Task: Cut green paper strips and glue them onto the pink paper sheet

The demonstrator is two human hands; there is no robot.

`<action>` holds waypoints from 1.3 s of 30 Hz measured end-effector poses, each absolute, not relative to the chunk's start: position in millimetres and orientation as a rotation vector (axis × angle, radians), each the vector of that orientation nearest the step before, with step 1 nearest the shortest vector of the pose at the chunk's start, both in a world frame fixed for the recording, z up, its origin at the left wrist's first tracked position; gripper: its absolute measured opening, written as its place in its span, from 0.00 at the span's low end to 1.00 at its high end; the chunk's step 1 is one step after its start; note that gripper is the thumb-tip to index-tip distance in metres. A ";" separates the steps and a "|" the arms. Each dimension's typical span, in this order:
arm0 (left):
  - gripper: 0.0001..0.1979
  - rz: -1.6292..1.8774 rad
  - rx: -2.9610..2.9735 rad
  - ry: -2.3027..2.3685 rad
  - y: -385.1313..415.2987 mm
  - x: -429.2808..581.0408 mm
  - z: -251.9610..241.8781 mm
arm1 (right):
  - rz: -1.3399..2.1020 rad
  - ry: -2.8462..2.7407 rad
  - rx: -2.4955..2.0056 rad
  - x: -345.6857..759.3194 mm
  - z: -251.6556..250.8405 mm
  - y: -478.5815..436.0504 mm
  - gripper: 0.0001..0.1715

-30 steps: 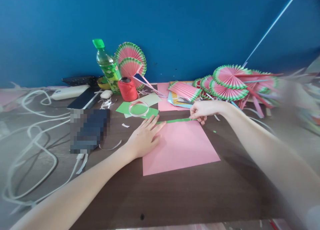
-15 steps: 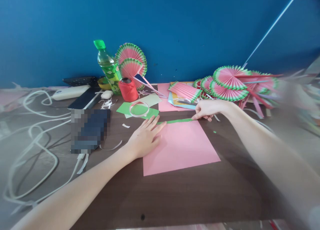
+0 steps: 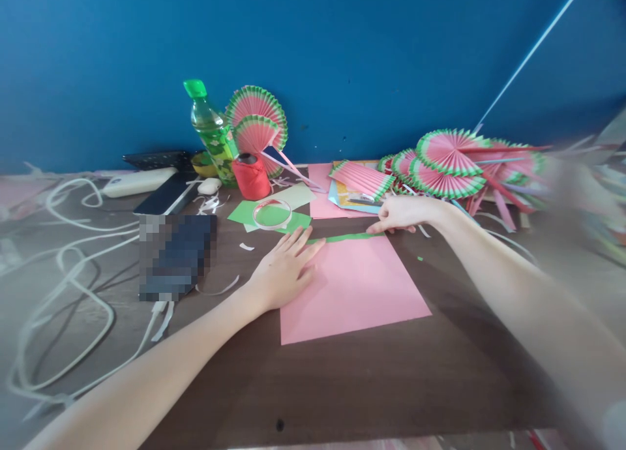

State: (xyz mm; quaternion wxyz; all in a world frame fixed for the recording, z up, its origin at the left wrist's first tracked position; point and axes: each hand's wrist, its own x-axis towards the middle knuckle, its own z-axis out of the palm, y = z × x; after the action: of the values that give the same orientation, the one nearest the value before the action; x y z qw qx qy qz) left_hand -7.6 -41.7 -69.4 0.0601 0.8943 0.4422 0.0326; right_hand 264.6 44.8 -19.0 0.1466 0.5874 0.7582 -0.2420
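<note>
A pink sheet of paper (image 3: 357, 287) lies flat on the dark table, with a narrow green paper strip (image 3: 342, 238) along its far edge. My left hand (image 3: 283, 270) rests flat on the sheet's left side, fingers spread, with fingertips over the left end of the strip. The index finger of my right hand (image 3: 403, 214) reaches down onto the strip near its right end. The other fingers of that hand are curled under, and I see nothing held in them. Beyond my left hand, a roll of tape (image 3: 254, 222) lies on green paper (image 3: 240, 212).
Pink and green folded paper fans (image 3: 450, 153) are piled at the back right; others lean by a green-capped bottle (image 3: 212, 134) and a red wrapped roll (image 3: 252, 179). A blurred-out dark device (image 3: 178, 257) and white cables (image 3: 78, 274) lie at left. Behind stands a blue wall (image 3: 342, 65).
My right index fingertip has slid slightly left along the green strip, baring its right end. My left hand and the pink sheet have stayed in place.
</note>
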 end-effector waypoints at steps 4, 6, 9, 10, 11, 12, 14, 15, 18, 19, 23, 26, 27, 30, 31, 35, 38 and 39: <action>0.26 0.093 2.704 1.340 -41.4 -7.9 -69.5 | -0.565 2.130 1.702 259.8 -21.9 45.6 0.28; 0.26 0.098 2.705 1.340 -41.5 -7.9 -69.7 | -0.563 2.103 1.715 260.2 -21.1 46.0 0.27; 0.26 0.110 2.706 1.341 -42.1 -7.7 -69.6 | -0.575 2.083 1.735 265.2 -18.2 47.2 0.24; 0.26 0.115 2.707 1.340 -42.4 -7.8 -69.6 | -0.585 2.085 1.738 267.3 -17.3 47.5 0.23; 0.26 0.120 2.708 1.338 -42.7 -7.8 -69.5 | -0.593 2.098 1.737 268.8 -16.4 47.6 0.22; 0.26 0.128 2.712 1.336 -42.9 -7.9 -69.5 | -0.594 2.128 1.736 269.2 -15.8 47.2 0.23; 0.26 0.150 2.725 1.326 -43.2 -8.1 -69.5 | -0.539 2.229 1.758 264.8 -15.6 44.1 0.28; 0.25 0.159 2.732 1.322 -43.3 -8.2 -69.6 | -0.487 2.292 1.777 259.5 -16.2 41.1 0.31; 0.25 0.154 2.736 1.332 -43.2 -7.6 -69.7 | -0.313 2.428 1.831 233.4 -21.9 28.1 0.36; 0.25 0.142 2.733 1.340 -43.1 -7.2 -69.6 | -0.265 2.467 1.822 223.3 -24.8 23.5 0.36; 0.25 0.103 2.724 1.349 -43.0 -5.8 -68.2 | -0.156 2.524 1.822 195.3 -34.0 12.5 0.35; 0.25 0.108 2.710 1.344 -43.3 -6.0 -67.3 | -0.194 2.469 1.815 197.3 -34.0 14.9 0.34; 0.25 0.117 2.705 1.344 -43.4 -6.3 -67.3 | -0.217 2.430 1.816 202.0 -32.7 17.2 0.34; 0.25 0.155 2.702 1.343 -43.4 -7.3 -68.1 | -0.273 2.275 1.814 221.9 -27.2 25.4 0.33; 0.26 0.162 2.702 1.342 -43.3 -7.5 -68.4 | -0.289 2.229 1.806 228.9 -25.4 28.0 0.32; 0.25 0.143 2.691 1.345 -42.8 -7.5 -68.7 | -0.353 2.122 1.795 249.5 -21.5 34.6 0.30; 0.26 0.133 2.690 1.347 -43.0 -7.7 -67.9 | -0.378 2.112 1.787 256.7 -23.7 35.2 0.29; 0.26 0.134 2.692 1.349 -43.2 -7.9 -67.6 | -0.376 2.121 1.795 258.3 -25.3 34.7 0.30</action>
State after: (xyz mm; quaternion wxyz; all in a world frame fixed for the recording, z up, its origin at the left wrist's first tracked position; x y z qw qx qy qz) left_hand -7.9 -43.2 -67.6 0.0636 0.8913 0.4468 0.0444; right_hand 258.3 34.7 -25.3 0.1679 0.6311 0.7457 -0.1323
